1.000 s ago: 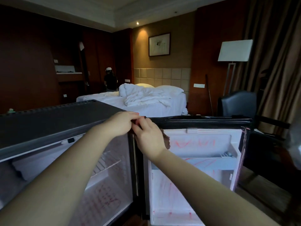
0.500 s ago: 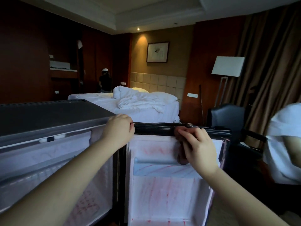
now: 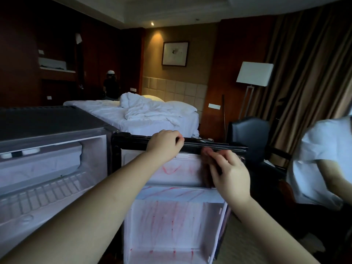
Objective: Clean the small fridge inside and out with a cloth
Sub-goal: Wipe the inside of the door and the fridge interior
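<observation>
White plastic lines the inside of the small fridge (image 3: 47, 130), which stands open to the left of both hands in the head view, its dark top level with them. The fridge door (image 3: 171, 225) is swung wide, its inner face turned toward the camera, and red marks (image 3: 169, 169) streak that lining below and between the hands.

The left hand (image 3: 164, 143) rests on the door's black top edge, fingers curled over it and gripping. Just to its right and a little lower, the right hand (image 3: 228, 172) pinches a brown cloth (image 3: 206, 168) in curled fingers and holds it against the upper part of the door's lining, directly under the top edge. The cloth hangs down from the fingertips to the door shelf (image 3: 177, 193) beneath that hand.

Beyond the left hand lies a bed (image 3: 152, 119) with rumpled white linen. Past the right hand stand a dark chair (image 3: 247, 134) and a floor lamp (image 3: 254, 73), with brown curtains (image 3: 304, 73) behind. To the right of the right hand a person in a white shirt (image 3: 320, 159) is partly in view, blurred. Far behind the left hand, another person (image 3: 111, 84) stands by the dark wall.
</observation>
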`<state>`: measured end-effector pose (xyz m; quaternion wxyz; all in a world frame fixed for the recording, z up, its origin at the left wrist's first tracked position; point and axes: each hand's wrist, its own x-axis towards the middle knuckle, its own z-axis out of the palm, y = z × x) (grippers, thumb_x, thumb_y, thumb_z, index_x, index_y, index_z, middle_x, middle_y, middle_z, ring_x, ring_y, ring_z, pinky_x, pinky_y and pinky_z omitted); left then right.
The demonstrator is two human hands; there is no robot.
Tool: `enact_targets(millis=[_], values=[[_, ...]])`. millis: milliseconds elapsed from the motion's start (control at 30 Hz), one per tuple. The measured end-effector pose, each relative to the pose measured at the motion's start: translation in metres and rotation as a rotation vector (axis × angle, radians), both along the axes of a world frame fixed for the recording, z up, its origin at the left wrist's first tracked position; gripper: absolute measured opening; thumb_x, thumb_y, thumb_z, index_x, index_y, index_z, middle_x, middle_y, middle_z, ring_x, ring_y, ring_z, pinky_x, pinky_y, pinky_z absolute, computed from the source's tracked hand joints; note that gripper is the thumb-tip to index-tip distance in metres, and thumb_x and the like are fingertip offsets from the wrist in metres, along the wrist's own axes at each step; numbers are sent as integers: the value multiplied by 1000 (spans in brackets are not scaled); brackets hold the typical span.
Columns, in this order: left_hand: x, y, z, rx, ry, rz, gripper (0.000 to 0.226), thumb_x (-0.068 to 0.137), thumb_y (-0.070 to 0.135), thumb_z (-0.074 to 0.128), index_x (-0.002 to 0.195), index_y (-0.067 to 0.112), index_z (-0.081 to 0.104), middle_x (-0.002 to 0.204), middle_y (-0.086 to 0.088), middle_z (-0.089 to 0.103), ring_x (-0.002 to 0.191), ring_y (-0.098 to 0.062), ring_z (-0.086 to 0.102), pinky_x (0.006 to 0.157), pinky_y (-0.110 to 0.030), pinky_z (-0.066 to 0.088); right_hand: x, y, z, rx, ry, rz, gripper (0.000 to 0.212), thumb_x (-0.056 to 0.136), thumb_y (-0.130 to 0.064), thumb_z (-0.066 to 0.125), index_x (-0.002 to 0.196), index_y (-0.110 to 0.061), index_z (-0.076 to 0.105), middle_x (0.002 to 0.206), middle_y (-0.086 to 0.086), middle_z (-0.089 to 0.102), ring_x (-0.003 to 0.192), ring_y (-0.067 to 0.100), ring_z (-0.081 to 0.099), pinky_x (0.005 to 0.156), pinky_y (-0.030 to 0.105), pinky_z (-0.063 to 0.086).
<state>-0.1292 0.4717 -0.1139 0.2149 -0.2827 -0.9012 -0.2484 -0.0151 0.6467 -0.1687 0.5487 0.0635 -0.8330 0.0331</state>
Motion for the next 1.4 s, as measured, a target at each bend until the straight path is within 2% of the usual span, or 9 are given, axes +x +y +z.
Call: enact_targets(millis=[133,267,400,600,767,900,1133,1233,1400], values=[[1,-6,0,77,-104,-30,25,93,35,46,107,29,67,114,7,67,108,-20,57,91,-34,47,-24,-50,-14,-8,-22,124,33,84,-17,53,112,-10,70,94,4,61,80,25,58,63,32,47],[4,-12,0,95,-146,-70,22,92,38,48,102,32,67,114,10,67,109,-18,57,93,-35,47,-31,-75,-19,39,-3,98,34,80,-11,51,107,-5,70,92,8,62,76,27,59,52,32,48],[6,-13,2,77,-138,-69,24,93,39,46,104,32,67,111,8,67,105,-20,58,89,-37,49,-9,-37,-13,173,-79,-48,34,81,-12,45,103,-7,70,85,11,58,72,32,53,47,38,46],[12,-14,0,57,-84,-52,29,96,38,42,109,29,66,107,3,66,99,-22,57,83,-36,51,27,13,-6,263,-94,-179,36,74,-8,51,103,-10,72,86,10,60,72,32,52,53,38,48],[16,-19,-1,76,-86,-76,25,95,37,43,104,31,66,104,4,67,99,-22,58,83,-35,50,12,-35,-9,254,-46,-102,31,80,-12,50,102,-9,71,88,7,62,72,29,53,53,37,45],[21,-21,0,55,-78,-89,24,96,36,43,104,29,65,102,4,67,97,-22,57,81,-32,47,-1,-69,-10,145,-45,-73,28,79,-10,46,92,-6,70,83,9,59,70,29,52,53,37,44],[30,-26,-1,25,-65,-95,25,98,33,40,104,25,62,104,2,67,98,-25,57,83,-38,49,45,-27,-2,155,-7,-71,33,89,-7,47,114,-7,68,97,10,63,77,32,55,67,38,49],[34,-30,0,18,-51,-110,26,99,33,39,103,22,62,102,0,66,96,-26,57,81,-38,50,69,4,-7,163,72,-134,27,96,-12,50,114,-5,69,102,11,63,80,32,57,69,39,50],[34,-28,1,0,-39,-98,27,100,32,38,106,21,62,102,-2,66,94,-27,57,79,-37,49,80,22,-12,60,65,-216,28,87,-9,59,112,-5,70,100,10,63,84,32,59,66,37,52]])
